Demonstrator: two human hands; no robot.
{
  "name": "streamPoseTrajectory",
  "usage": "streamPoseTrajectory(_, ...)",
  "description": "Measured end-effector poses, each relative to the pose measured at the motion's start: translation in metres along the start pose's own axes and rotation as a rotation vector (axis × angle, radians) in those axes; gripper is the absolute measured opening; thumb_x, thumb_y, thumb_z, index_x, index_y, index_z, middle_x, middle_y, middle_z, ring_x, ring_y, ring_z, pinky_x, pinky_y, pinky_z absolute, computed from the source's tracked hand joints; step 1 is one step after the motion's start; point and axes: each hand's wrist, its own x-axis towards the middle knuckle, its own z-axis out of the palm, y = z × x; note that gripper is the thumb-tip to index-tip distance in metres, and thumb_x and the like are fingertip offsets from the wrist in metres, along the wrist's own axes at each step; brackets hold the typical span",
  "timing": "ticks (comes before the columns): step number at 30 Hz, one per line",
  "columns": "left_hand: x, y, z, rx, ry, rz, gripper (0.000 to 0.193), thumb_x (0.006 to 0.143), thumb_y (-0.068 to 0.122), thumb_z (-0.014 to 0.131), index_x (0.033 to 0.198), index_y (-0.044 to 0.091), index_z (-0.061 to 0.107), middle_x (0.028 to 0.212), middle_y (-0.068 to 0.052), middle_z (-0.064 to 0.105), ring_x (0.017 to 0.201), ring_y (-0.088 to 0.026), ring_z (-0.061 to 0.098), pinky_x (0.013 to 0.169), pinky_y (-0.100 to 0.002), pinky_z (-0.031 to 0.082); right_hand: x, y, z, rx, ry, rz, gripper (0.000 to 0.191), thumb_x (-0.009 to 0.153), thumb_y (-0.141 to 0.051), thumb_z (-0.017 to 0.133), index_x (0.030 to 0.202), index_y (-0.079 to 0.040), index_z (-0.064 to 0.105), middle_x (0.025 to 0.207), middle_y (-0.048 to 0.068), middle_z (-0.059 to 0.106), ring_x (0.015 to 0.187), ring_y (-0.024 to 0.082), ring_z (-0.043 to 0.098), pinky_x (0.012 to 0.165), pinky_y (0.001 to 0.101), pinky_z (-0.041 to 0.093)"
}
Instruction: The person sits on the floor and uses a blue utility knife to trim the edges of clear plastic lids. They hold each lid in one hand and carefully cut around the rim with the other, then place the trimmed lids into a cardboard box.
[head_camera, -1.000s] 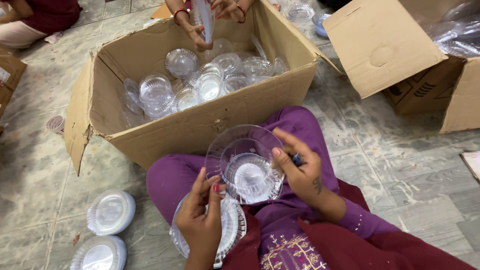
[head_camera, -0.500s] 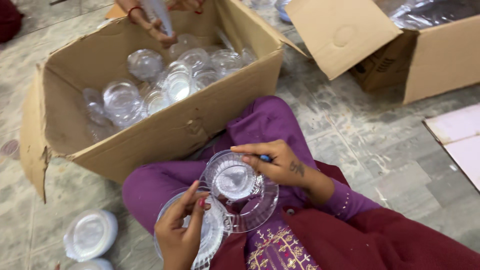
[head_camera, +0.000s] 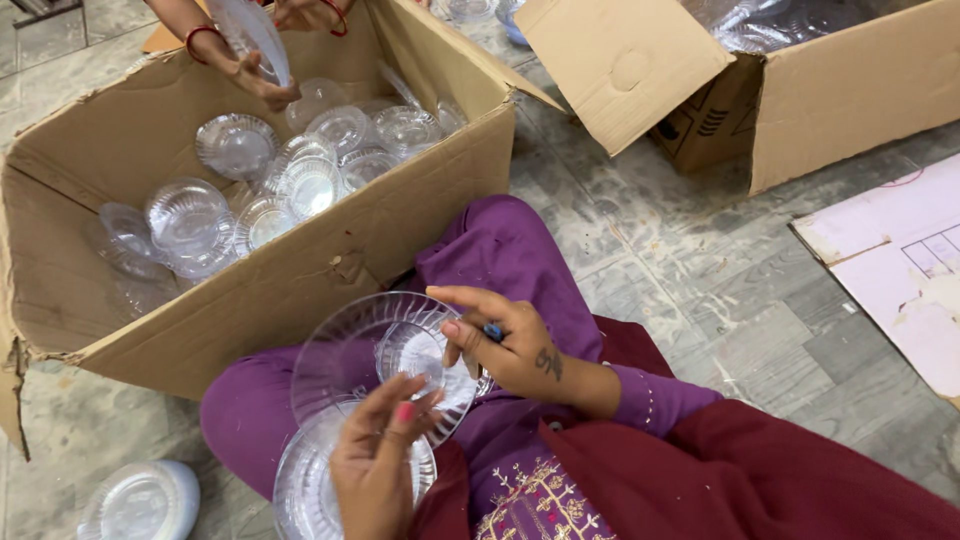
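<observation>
I sit on the floor with purple trousers. My right hand (head_camera: 505, 345) grips a clear ribbed plastic plate (head_camera: 350, 345) by its right rim, tilted up over my lap, and a small blue object sits between its fingers. My left hand (head_camera: 375, 460) touches the plate's lower edge from below. Under it, on my lap, lies a stack of clear plates (head_camera: 305, 480).
A large open cardboard box (head_camera: 330, 265) in front of me holds several clear plates. Another person's hands (head_camera: 250, 65) hold a plate above its far side. A second cardboard box (head_camera: 800, 90) stands at right, white lids (head_camera: 140, 500) lie at lower left, a flat board (head_camera: 900, 260) at right.
The view has shifted left and closer. My right hand keeps hold of the plate, which has tilted up; my left hand has moved up to its lower edge.
</observation>
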Motion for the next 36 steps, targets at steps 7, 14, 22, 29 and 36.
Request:
streamPoseTrajectory(7,-0.004,0.045,-0.011,0.166,0.343,0.419,0.045,0.106,0.006,0.057,0.147,-0.008,0.048,0.112,-0.021,0.071,0.094,-0.026,0.076,0.078,-0.037,0.066,-0.001,-0.003,-0.006,-0.071,-0.121,-0.04,0.048,0.105,-0.013,0.059,0.15,-0.001,0.049,0.073,0.003,0.074,0.057,0.004,0.061,0.056,0.0224,0.053)
streamPoseTrajectory(14,-0.012,0.065,-0.017,0.179,0.304,0.478,0.063,0.106,0.005,0.06,0.161,0.003,0.03,0.108,-0.019,0.075,0.078,-0.022,0.076,0.062,-0.03,0.063,0.003,-0.001,-0.009,0.03,-0.12,-0.093,0.044,0.11,-0.013,0.056,0.15,0.004,0.048,0.084,0.008,0.073,0.067,0.008,0.063,0.063,0.0229,0.053)
streamPoseTrajectory(22,-0.012,0.057,-0.015,0.216,0.195,0.434,0.055,0.106,0.003,0.06,0.156,0.001,0.039,0.106,-0.018,0.076,0.081,-0.021,0.079,0.062,-0.027,0.063,-0.002,-0.003,-0.002,0.127,-0.263,-0.116,0.055,0.11,-0.017,0.059,0.156,0.006,0.038,0.09,0.01,0.072,0.075,0.011,0.066,0.069,0.0239,0.054)
streamPoseTrajectory(29,-0.015,0.059,-0.017,0.359,0.088,0.506,0.047,0.109,0.004,0.06,0.153,0.001,0.044,0.103,-0.017,0.077,0.081,-0.018,0.079,0.061,-0.025,0.063,0.002,-0.009,-0.001,0.15,-0.252,-0.102,0.07,0.111,-0.039,0.053,0.162,0.001,0.026,0.092,0.008,0.072,0.072,0.008,0.063,0.064,0.0212,0.05)
streamPoseTrajectory(36,-0.012,0.046,-0.025,0.152,-0.047,0.245,0.032,0.115,0.012,0.053,0.145,0.001,0.054,0.099,-0.012,0.075,0.074,-0.012,0.07,0.059,-0.02,0.048,0.005,-0.016,-0.029,-0.171,-0.36,-0.276,0.073,0.114,-0.06,0.026,0.14,-0.002,0.064,0.115,0.011,0.064,0.085,0.007,0.053,0.072,0.0204,0.044)
